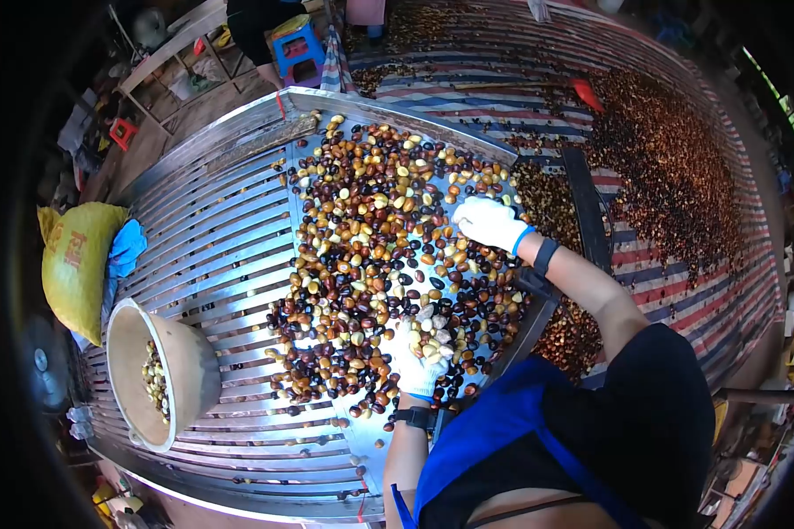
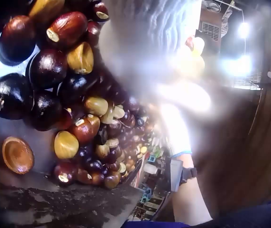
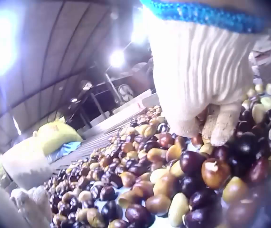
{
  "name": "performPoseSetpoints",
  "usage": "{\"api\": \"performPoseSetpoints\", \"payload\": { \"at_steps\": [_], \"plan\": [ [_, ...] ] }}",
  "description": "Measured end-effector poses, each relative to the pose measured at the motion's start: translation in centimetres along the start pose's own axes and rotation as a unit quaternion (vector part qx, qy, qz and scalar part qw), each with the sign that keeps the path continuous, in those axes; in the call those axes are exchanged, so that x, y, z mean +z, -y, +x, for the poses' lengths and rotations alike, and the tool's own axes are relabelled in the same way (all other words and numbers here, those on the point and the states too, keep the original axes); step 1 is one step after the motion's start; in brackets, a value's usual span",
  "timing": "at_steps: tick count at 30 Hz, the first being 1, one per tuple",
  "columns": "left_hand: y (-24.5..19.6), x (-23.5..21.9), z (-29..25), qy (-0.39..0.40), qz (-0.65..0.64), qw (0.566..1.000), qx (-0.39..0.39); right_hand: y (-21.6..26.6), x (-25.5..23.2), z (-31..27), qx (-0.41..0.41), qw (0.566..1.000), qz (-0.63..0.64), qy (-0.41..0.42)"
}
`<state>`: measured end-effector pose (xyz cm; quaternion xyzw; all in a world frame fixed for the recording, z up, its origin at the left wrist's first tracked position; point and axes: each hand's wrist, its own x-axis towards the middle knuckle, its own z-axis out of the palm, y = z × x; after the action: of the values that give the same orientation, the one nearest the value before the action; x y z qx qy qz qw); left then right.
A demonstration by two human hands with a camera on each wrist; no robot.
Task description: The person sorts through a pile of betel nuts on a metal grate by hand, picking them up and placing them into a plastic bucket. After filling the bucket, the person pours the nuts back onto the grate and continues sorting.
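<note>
Glossy nuts, dark brown, orange and pale yellow, lie spread over a metal sorting table. My left hand, in a white knit glove, is low over the near part of the spread and holds several pale nuts in its curled fingers. Those nuts show bright and blurred beside the glove in the left wrist view. My right hand, gloved as well, reaches to the far right of the spread. In the right wrist view its fingertips point down among the nuts; I cannot tell whether they pinch one.
A pale bucket with some nuts inside stands on the slatted part of the table. Beyond it is a yellow sack. More nuts cover a striped tarp on the floor. A blue stool stands by another person behind the table.
</note>
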<state>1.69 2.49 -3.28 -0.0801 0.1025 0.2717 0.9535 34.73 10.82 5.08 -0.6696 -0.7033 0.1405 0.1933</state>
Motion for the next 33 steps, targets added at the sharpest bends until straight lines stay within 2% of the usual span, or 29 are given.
{"api": "performPoseSetpoints", "payload": {
  "at_steps": [1,2,4,8,10,11,14,16,17,18,20,21,22,24,25,26,28,29,30,32,33],
  "plan": [
    [0.1,0.4,-0.5,-0.008,0.002,1.000,0.005,1.1,-0.1,-0.4,0.020,0.998,-0.033,0.049],
    [0.4,0.9,0.5,-0.016,0.004,1.000,0.010,1.1,0.6,-0.9,0.002,0.999,-0.038,0.025],
    [0.3,1.6,-0.1,-0.035,0.012,0.999,0.017,1.9,0.6,-0.1,0.029,0.988,-0.092,0.124],
    [1.2,3.4,-0.1,-0.065,0.033,0.997,0.035,3.3,1.3,-1.4,-0.019,0.988,-0.103,0.112],
    [1.1,4.5,0.2,-0.081,0.043,0.995,0.044,3.5,2.1,-1.8,-0.044,0.991,-0.112,0.061],
    [1.2,5.1,0.3,-0.088,0.048,0.994,0.049,3.3,2.2,-1.7,-0.045,0.991,-0.111,0.061],
    [1.5,6.5,0.2,-0.110,0.064,0.990,0.060,3.7,1.3,-1.3,-0.007,0.989,-0.069,0.131],
    [1.7,7.2,0.0,-0.123,0.074,0.987,0.070,7.5,-0.7,-2.5,0.036,0.997,-0.027,0.057],
    [1.4,5.0,0.0,-0.076,0.053,0.994,0.065,7.4,0.2,-2.8,-0.013,0.999,0.033,0.025],
    [1.4,4.7,0.0,-0.078,0.049,0.993,0.067,9.3,-0.3,-3.1,-0.001,0.996,0.038,0.085],
    [1.4,4.4,0.1,-0.173,0.023,0.982,0.073,13.4,-1.2,-4.4,-0.001,0.985,0.048,0.166],
    [1.4,4.3,0.2,-0.217,0.012,0.973,0.074,15.0,-1.8,-5.2,-0.018,0.979,0.087,0.183],
    [1.4,3.9,0.5,-0.216,0.012,0.974,0.072,16.0,-2.1,-5.7,-0.036,0.972,0.125,0.197],
    [1.4,3.1,0.8,-0.207,0.034,0.974,0.090,14.3,-0.1,-5.3,-0.063,0.974,0.128,0.174],
    [1.8,3.7,0.6,-0.185,0.065,0.974,0.114,12.9,0.2,-4.2,-0.059,0.989,0.076,0.114],
    [1.7,4.6,0.9,-0.201,0.045,0.973,0.108,11.4,0.7,-3.1,-0.055,0.997,0.024,0.054],
    [1.5,5.3,0.5,-0.153,0.045,0.983,0.092,6.9,2.8,-1.2,-0.032,0.994,-0.101,0.021],
    [1.4,5.6,0.5,-0.152,0.043,0.983,0.094,5.3,3.7,-1.2,-0.017,0.989,-0.143,0.033],
    [1.4,6.0,0.2,-0.140,0.030,0.986,0.081,4.2,4.3,-1.3,-0.059,0.993,-0.103,-0.008],
    [1.4,6.2,0.4,-0.128,0.017,0.989,0.070,3.1,4.7,-1.2,-0.115,0.987,-0.107,-0.038],
    [1.6,6.0,0.5,-0.095,0.008,0.993,0.074,3.1,4.6,-1.2,-0.084,0.990,-0.116,-0.005]
  ]
}}
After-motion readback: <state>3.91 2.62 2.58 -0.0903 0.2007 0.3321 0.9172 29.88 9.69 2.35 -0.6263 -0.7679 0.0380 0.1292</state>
